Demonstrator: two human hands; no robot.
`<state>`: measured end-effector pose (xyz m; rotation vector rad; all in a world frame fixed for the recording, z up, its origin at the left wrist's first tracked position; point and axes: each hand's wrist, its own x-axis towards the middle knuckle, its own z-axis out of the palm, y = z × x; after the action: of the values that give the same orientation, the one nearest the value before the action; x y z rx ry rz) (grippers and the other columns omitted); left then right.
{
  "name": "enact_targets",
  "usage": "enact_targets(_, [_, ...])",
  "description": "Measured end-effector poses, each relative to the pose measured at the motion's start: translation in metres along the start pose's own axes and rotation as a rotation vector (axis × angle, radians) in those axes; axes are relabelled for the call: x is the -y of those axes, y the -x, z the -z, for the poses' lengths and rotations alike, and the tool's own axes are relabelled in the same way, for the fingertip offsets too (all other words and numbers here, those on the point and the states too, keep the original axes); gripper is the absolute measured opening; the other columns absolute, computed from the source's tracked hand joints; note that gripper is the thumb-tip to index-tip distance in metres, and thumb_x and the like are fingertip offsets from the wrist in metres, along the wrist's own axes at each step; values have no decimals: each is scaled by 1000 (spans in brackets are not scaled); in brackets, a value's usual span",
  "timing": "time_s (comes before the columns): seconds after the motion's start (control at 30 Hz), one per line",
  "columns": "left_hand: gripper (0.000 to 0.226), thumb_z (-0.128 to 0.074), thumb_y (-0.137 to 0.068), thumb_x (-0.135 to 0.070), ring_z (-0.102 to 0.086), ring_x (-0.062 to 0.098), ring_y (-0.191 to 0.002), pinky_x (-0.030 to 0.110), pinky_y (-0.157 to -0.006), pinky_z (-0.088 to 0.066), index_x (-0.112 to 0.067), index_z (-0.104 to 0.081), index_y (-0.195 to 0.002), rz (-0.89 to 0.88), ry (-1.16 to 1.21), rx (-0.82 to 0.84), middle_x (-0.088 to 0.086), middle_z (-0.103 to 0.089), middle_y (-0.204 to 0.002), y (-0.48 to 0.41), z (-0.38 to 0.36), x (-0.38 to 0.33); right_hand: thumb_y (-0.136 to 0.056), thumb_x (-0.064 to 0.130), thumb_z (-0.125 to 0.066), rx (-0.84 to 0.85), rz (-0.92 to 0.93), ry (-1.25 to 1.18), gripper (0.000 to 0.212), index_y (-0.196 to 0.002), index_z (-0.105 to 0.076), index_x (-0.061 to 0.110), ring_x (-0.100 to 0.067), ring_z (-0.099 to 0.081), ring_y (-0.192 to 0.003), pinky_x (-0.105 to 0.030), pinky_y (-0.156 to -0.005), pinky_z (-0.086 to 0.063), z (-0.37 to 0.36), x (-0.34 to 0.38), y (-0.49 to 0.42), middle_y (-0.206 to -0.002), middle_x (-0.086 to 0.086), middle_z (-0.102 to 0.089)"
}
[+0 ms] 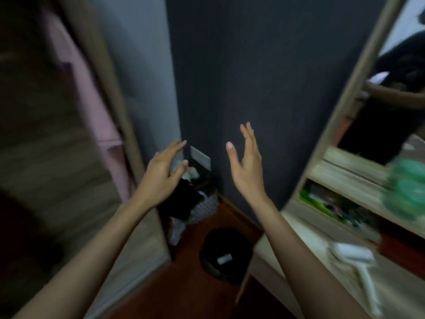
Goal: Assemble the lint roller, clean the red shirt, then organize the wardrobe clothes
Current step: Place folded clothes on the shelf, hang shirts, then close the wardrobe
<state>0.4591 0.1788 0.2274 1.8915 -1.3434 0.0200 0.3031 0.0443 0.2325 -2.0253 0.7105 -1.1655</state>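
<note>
the left hand [164, 171] and right hand [247, 166] are raised empty, fingers straight and spread, before the dark wall [264, 77], while the white lint roller [354, 252] lies on the pale surface [305, 236] at lower right, well apart from both, and a pink garment [92, 100] hangs at far left

Both your hands are raised in front of you, bare forearms outstretched: left hand [162, 166] and right hand [247, 164] spread-fingered, holding nothing.

A home bedroom corner: wardrobe [76, 139] with hanging clothes, laundry basket [204, 203], shelved dresser [340, 185] with mirror [395, 88].
</note>
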Motion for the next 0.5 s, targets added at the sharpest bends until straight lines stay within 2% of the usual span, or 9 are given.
enact_targets(0.03, [57, -46, -90, -41, -35, 16, -140, 43, -118, -24, -17, -44, -142, -8, -29, -55, 7, -41, -150, -3, 33, 7, -99, 35, -43, 7, 58, -48, 56, -148, -28, 13, -12, -12, -147, -48, -118, -17, -22, 25, -16, -159, 0, -18])
enact_targets(0.13, [55, -47, -90, -35, -34, 14, -139, 25, -114, -20, -14, -45, -141, -28, -148, -221, 8, -39, -150, -9, 127, 22, -97, 33, -44, 31, 215, -174, 56, -147, -31, 11, -14, -16, -146, -49, -117, -18, -86, 101, -55, -158, -2, -21])
enact_targets(0.27, [56, -45, -90, -39, -31, 9, -140, 38, -115, -20, -20, -44, -142, -37, -307, -407, 0, -38, -152, -13, 237, 39, -98, 35, -44, 77, 401, -299, 53, -147, -31, 15, -12, -18, -146, -48, -118, -19, -157, 196, -95, -158, 0, -21])
enact_targets(0.37, [55, -46, -91, -39, -27, 4, -141, 34, -117, -19, -23, -43, -143, -42, -388, -529, -2, -37, -152, -18, 306, 50, -97, 36, -44, 93, 530, -387, 53, -146, -32, 17, -11, -20, -145, -48, -117, -21, -203, 258, -120, -158, 2, -22])
enact_targets(0.5, [55, -45, -91, -38, -24, 2, -142, 41, -119, -17, -29, -38, -144, -52, -464, -685, -6, -33, -154, -28, 382, 52, -92, 48, -41, 104, 657, -537, 61, -144, -36, 17, -11, -23, -144, -49, -116, -25, -253, 330, -154, -157, 3, -25])
